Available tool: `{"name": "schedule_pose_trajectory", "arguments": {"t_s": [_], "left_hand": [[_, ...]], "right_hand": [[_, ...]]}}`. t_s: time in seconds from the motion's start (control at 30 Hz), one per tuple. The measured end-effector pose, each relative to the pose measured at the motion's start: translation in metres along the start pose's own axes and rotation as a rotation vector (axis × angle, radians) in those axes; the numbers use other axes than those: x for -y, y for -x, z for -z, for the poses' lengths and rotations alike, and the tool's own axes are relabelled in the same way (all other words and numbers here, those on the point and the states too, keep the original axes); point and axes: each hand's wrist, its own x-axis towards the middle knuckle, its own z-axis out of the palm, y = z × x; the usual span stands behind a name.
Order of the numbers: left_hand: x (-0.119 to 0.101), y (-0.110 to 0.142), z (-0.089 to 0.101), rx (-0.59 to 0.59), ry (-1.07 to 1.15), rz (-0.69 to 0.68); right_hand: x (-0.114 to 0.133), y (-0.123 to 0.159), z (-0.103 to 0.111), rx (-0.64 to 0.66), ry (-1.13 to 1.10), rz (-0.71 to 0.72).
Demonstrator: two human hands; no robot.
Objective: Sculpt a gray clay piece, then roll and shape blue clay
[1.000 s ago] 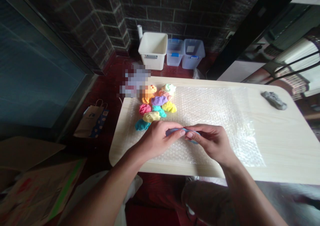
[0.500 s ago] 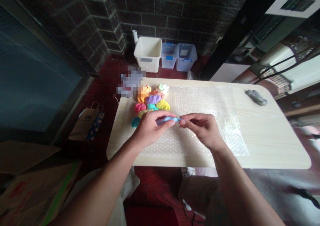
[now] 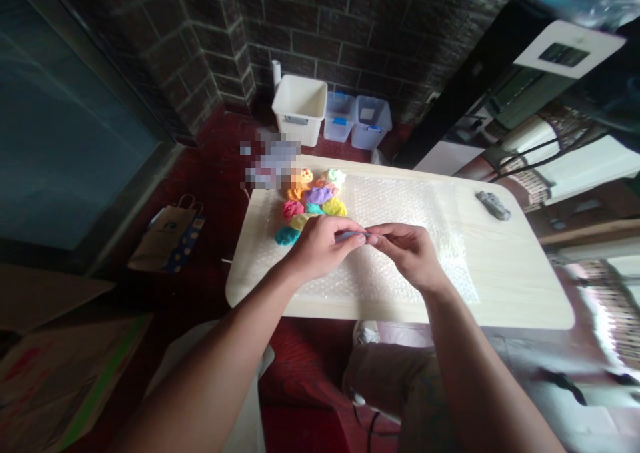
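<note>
Between my fingertips is a flattened piece of light blue modelling clay [image 3: 345, 236], seen almost edge-on. My left hand [image 3: 320, 247] pinches it between thumb and fingers, covering most of it. My right hand [image 3: 409, 251] has its thumb and forefinger closed on the right edge, touching the left fingertips. Both hands are held above the bubble wrap [image 3: 400, 196]. Just beyond my left hand lie several lumps of soft clay, among them a teal lump [image 3: 287, 236], a purple lump [image 3: 319, 195] and a yellow lump [image 3: 335, 207]. A pale yellow lump [image 3: 301, 221] is partly hidden by that hand.
The pale wooden table [image 3: 520, 273] has rounded corners. A grey lump [image 3: 493, 205] lies on its right side. Behind it on the floor stand a white bin [image 3: 300, 109] and two clear boxes. A paper bag [image 3: 163, 233] and cardboard [image 3: 65, 373] are at left.
The blue clay showed more of its face before and now shows only a thin sliver. My fingertips have come together after a small gap. The camera view has shifted and turned.
</note>
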Motion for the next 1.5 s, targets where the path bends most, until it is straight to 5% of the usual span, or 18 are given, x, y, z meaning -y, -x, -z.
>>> {"name": "schedule_pose_trajectory", "arguments": {"t_s": [0.37,0.63,0.87,1.0,1.2,1.5], "left_hand": [[-0.001,0.003,-0.009,-0.017,-0.078,-0.021],[0.018,0.004,-0.013,-0.026,-0.048,0.074],[-0.009,0.024,-0.026,0.006,-0.107,0.028],[-0.022,0.038,-0.031,-0.056,-0.073,-0.050],[-0.014,0.060,-0.032,-0.178,-0.061,-0.015],[-0.011,0.031,-0.015,-0.147,-0.043,-0.078]], "right_hand": [[-0.019,0.002,-0.011,-0.164,-0.030,0.038],[-0.033,0.004,-0.029,-0.164,-0.143,-0.083],[-0.016,0.036,-0.048,-0.310,-0.214,0.000],[-0.003,0.049,-0.052,-0.314,-0.207,0.115],[-0.012,0.050,-0.075,-0.419,-0.260,0.123],[-0.009,0.025,-0.065,-0.337,-0.292,0.109]]}}
